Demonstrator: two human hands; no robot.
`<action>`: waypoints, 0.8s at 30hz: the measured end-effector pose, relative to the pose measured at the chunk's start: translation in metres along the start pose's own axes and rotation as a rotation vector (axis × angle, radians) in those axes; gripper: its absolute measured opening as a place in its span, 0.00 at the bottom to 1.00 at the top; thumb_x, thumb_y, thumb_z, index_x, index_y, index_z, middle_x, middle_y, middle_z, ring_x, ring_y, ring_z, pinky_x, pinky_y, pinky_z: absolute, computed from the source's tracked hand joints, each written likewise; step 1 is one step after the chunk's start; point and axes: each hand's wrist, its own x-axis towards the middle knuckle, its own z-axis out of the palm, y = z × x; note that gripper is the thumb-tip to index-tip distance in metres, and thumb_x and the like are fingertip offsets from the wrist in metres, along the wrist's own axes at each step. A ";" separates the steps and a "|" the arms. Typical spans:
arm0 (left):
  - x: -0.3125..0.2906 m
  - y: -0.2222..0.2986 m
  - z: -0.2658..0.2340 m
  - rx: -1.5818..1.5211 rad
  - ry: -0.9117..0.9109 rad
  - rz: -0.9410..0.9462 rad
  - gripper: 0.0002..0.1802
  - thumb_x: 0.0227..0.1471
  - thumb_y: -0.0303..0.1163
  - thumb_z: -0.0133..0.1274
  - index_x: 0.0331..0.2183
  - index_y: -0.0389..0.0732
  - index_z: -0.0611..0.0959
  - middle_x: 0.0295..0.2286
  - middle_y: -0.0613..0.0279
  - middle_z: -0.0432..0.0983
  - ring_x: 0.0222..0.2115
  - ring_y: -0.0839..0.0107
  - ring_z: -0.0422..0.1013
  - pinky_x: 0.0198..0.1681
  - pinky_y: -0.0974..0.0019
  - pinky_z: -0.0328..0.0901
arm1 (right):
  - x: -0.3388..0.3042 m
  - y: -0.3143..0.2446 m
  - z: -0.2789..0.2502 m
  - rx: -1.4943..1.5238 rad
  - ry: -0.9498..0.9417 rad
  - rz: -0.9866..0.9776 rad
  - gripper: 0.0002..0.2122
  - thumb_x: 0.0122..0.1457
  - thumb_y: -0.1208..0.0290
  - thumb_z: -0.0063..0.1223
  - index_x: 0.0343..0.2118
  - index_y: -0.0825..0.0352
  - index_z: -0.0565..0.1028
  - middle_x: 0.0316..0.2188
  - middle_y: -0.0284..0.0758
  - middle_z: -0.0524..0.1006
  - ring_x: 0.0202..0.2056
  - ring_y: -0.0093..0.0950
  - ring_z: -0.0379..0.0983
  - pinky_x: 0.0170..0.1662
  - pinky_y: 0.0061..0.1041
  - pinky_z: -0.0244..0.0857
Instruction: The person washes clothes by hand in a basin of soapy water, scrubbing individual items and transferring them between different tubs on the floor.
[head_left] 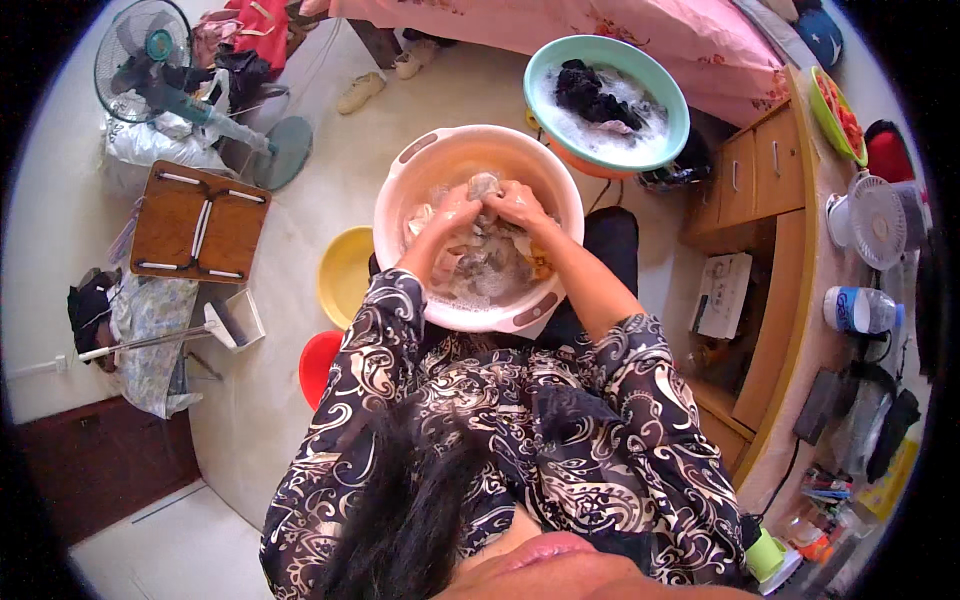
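Both my hands are over a large pink-and-white plastic basin (405,170) between my knees. My left hand (458,208) and my right hand (516,203) are close together, fingers closed on a wet, pale greyish cloth (484,186) bunched up between them. Below them, more wet light-coloured laundry (490,255) lies in sudsy water, some of it yellowish at the right side. What kind of garment the bunched cloth is cannot be made out.
Beyond the basin to the right, a turquoise basin (672,140) holds dark clothes (590,92) in foam. A yellow basin (345,275) and a red one (318,365) sit at left. A standing fan (155,60), a folded table (195,225) and a dustpan (240,320) are farther left; a wooden desk (770,300) stands right.
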 end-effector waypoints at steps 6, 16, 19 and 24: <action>-0.008 0.052 -0.050 -0.542 0.053 -0.281 0.20 0.60 0.47 0.46 0.28 0.42 0.81 0.19 0.68 0.71 0.18 0.77 0.64 0.24 0.70 0.57 | -0.028 0.004 -0.038 0.079 0.146 -0.297 0.21 0.58 0.52 0.51 0.35 0.70 0.79 0.29 0.36 0.78 0.34 0.25 0.73 0.41 0.28 0.67; -0.060 0.050 -0.017 0.576 0.352 0.054 0.42 0.46 0.50 0.61 0.59 0.47 0.68 0.57 0.44 0.58 0.57 0.44 0.58 0.56 0.43 0.59 | -0.036 0.035 -0.038 -0.476 0.358 -0.376 0.24 0.51 0.61 0.61 0.53 0.61 0.72 0.56 0.51 0.69 0.50 0.46 0.71 0.48 0.44 0.68; -0.080 0.065 -0.003 0.698 0.235 -0.141 0.45 0.46 0.52 0.59 0.63 0.50 0.63 0.62 0.40 0.47 0.63 0.35 0.44 0.61 0.35 0.50 | -0.057 0.015 -0.005 -0.515 0.352 -0.335 0.32 0.53 0.59 0.60 0.62 0.52 0.64 0.65 0.49 0.55 0.60 0.52 0.58 0.55 0.52 0.63; -0.075 0.052 0.020 0.615 0.136 -0.266 0.39 0.56 0.53 0.45 0.65 0.49 0.59 0.64 0.35 0.44 0.62 0.30 0.47 0.62 0.29 0.42 | -0.036 0.016 0.032 -0.518 0.280 -0.178 0.29 0.58 0.54 0.51 0.63 0.50 0.63 0.68 0.46 0.49 0.62 0.60 0.52 0.57 0.64 0.55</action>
